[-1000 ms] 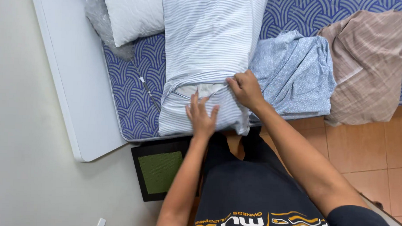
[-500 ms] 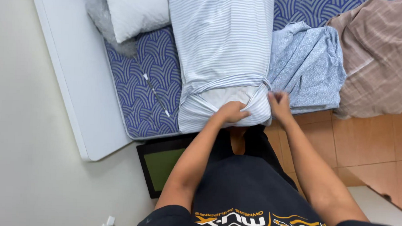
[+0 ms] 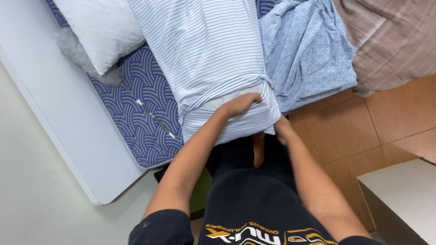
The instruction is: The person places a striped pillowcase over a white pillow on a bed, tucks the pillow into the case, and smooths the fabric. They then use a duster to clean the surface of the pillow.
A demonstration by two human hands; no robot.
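A long pillow in a blue-and-white striped case point(image 3: 210, 54) lies on a mattress with a blue wave pattern point(image 3: 141, 115), its near end hanging over the edge. My left hand point(image 3: 240, 104) rests on top of that end, fingers pressed into the fold where white pillow fabric shows. My right hand point(image 3: 281, 129) grips the lower right corner of the case from below, its fingers partly hidden under the cloth.
A white pillow point(image 3: 100, 22) lies at the upper left with clear plastic wrap point(image 3: 80, 55) beside it. A crumpled light blue cloth point(image 3: 307, 53) and a brown checked cloth point(image 3: 394, 41) lie to the right. A white bed frame point(image 3: 58, 122), tiled floor point(image 3: 387, 128) and a box corner point(image 3: 408, 201) surround me.
The camera has moved closer. My left hand shifted right onto the top of the pillow's end, and my right hand dropped from the top to the lower right corner.
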